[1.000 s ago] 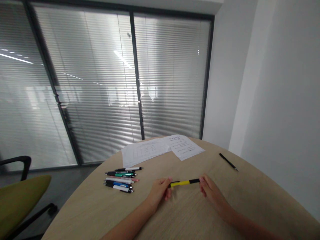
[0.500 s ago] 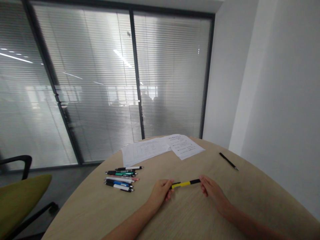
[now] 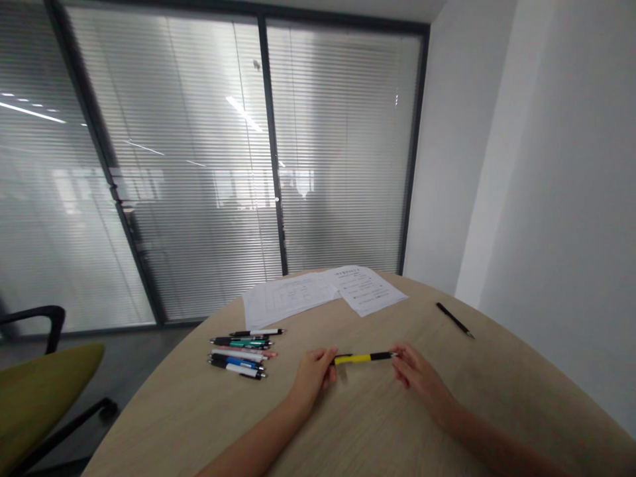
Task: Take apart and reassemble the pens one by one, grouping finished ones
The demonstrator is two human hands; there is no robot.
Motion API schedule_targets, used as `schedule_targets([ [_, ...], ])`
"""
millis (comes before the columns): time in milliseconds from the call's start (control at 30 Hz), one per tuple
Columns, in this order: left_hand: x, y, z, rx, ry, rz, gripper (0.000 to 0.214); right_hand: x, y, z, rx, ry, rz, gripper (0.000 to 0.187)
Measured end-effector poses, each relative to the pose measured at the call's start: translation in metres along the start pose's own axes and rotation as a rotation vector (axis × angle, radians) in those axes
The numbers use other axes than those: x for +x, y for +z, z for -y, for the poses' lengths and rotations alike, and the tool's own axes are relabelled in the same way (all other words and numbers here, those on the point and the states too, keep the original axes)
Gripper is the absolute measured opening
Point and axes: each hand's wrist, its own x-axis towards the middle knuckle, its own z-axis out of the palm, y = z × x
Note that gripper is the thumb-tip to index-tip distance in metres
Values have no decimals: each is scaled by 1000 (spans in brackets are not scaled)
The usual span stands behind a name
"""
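Note:
Between my two hands a yellow-and-black pen [image 3: 358,358] is held nearly level just above the table. The fingers of my left hand [image 3: 311,381] are closed around its left, clip end and hide that end. At the other end, the silver tip shows by the pinched thumb and fingers of my right hand [image 3: 421,376]. To the left of my left hand lies a loose row of several pens [image 3: 241,358], in white, blue, green and black, roughly side by side.
Printed papers [image 3: 370,291] overlap at the table's far edge. A black pen [image 3: 454,320] lies by itself on the right. The round wooden table [image 3: 368,430] has a green chair [image 3: 44,397] at its left. Behind stands a glass partition with blinds [image 3: 342,146].
Both hands and the yellow-and-black pen have shifted slightly to the left and away from me. The pen is more level, and its silver tip now shows at my right fingers.

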Motion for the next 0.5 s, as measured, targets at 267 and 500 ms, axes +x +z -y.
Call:
schedule_targets([
  [267, 1, 2, 7, 46, 35, 27, 53, 5, -4, -14, -121, 7, -21, 36],
  [500, 0, 1, 4, 19, 41, 18, 54, 4, -4, -14, -261, 31, -4, 37],
])
